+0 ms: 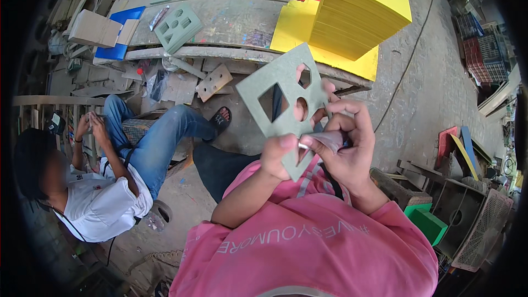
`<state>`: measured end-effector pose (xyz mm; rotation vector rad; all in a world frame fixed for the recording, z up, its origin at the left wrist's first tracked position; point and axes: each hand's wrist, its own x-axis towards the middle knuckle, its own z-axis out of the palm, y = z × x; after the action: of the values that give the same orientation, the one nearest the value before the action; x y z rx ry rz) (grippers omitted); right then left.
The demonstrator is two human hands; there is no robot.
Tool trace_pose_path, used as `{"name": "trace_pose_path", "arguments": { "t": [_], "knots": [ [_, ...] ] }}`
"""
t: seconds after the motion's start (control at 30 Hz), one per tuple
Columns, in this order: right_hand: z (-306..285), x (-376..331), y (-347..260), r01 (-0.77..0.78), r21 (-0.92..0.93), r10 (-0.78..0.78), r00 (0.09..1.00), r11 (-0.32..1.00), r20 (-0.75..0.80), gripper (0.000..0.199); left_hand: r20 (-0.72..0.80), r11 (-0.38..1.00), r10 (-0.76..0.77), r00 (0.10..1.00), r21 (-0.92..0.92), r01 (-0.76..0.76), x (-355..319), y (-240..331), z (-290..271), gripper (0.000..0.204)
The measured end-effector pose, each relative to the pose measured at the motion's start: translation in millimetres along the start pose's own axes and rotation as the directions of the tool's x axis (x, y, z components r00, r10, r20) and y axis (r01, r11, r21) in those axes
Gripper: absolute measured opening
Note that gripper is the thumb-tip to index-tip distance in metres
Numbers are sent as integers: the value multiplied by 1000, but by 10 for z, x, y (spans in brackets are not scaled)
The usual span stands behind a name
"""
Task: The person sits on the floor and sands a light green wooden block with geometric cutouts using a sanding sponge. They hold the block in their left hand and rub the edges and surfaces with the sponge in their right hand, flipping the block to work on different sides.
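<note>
Both hands at work on a green board with cut-out shapes.
Head view: the left hand (278,157) grips the board (290,83) by its lower edge, above the lap; the right hand (352,146) pinches a folded sheet (330,141) against its lower corner. Beyond stands a table (236,25) bearing yellow sheets (352,27).

The left forearm (246,201) is angled upward; the left hand (276,157) is closed, its fingers partly hidden. The right hand (349,151) is raised, fingers curled, thumb pressed inward.
</note>
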<state>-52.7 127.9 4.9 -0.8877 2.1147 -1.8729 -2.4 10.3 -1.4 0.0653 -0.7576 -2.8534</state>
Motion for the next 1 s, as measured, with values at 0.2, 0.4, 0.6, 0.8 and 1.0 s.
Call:
{"name": "trace_pose_path", "arguments": {
  "t": [0.2,0.4,0.6,0.8,1.0],
  "knots": [
    [-8,-44,27,88,-25,-89,996,996,-28,57,-35,997,78,996,-8,-78,-60,-130,52,108],
    [-7,-34,13,106,-82,-108,994,991,-25,59,6,987,138,990,84,-138,18,-146,64,108],
    [-65,-70,-39,112,-78,-111,994,991,12,58,33,970,206,978,127,-208,23,-83,99,110],
    [-49,-76,-41,82,7,-82,996,997,19,55,108,929,295,949,202,-311,25,-32,67,117],
    [32,54,-112,220,59,-219,976,974,-14,52,80,924,308,948,214,-318,-7,-114,118,121]
  ]
}}
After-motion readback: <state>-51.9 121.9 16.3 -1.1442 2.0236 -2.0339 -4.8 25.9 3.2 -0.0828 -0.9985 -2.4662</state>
